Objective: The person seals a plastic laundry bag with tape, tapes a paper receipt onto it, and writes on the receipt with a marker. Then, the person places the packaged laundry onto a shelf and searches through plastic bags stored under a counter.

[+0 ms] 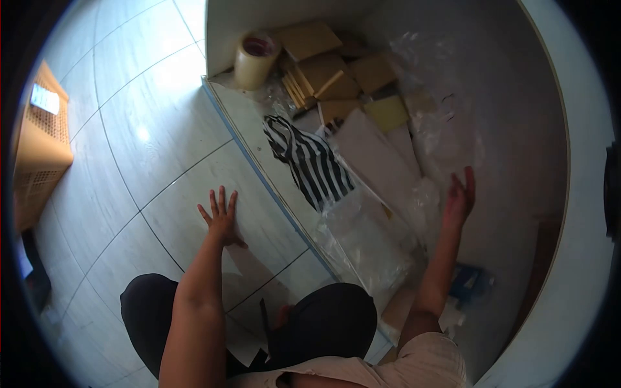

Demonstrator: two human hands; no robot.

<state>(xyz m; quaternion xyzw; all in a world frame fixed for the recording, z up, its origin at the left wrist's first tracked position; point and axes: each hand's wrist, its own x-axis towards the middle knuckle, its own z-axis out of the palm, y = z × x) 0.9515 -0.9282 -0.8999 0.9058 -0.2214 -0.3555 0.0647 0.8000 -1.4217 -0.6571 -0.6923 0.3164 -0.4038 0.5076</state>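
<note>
My left hand [222, 222] lies on the tiled floor [187, 194] with its fingers spread, holding nothing. Over the right side of a low compartment, my right hand [460, 197] is raised with its fingers apart and nothing visible between them. Clear plastic wrap [425, 207] is just left of it. A black-and-white striped bag [317, 161] lies between my two hands, beside flat pale packets [375, 155]. Nearer to me is a clear plastic sheet [369, 242].
Brown cardboard pieces [314, 64] are piled at the back of the compartment beside a large tape roll [253, 61]. A blue packet [471, 282] lies below my right hand. A raised blue-grey edge [259, 178] borders the compartment. An orange basket [48, 139] stands at far left.
</note>
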